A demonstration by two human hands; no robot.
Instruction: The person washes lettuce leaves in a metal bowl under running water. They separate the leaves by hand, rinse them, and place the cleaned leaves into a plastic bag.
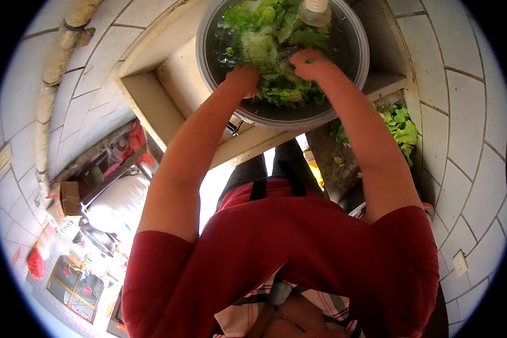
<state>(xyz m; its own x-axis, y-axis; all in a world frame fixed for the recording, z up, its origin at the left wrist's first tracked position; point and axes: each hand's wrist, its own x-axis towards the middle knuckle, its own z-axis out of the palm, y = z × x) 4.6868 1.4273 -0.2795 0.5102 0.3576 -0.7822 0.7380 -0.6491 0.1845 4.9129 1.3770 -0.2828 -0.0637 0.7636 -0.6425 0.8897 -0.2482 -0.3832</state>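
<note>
Leafy lettuce greens [264, 46] float in water in a large round metal basin [207, 78], which rests over a pale sink [152, 95]. My left hand [243, 81] reaches over the near left rim and is at the left side of the leaves. To its right, my right hand [307, 63] is at the leaves, with a small green bit stuck on its back. The fingers of both hands are partly hidden by greens and water, so their grip is unclear. Above the far right of the water hangs a ribbed tap nozzle [314, 14].
More loose greens [401, 126] lie on a dark surface [333, 167] right of the sink. Tiled walls [464, 101] stand on both sides, with a pipe [48, 101] along the left one. A cardboard box [70, 198] and other clutter are at lower left.
</note>
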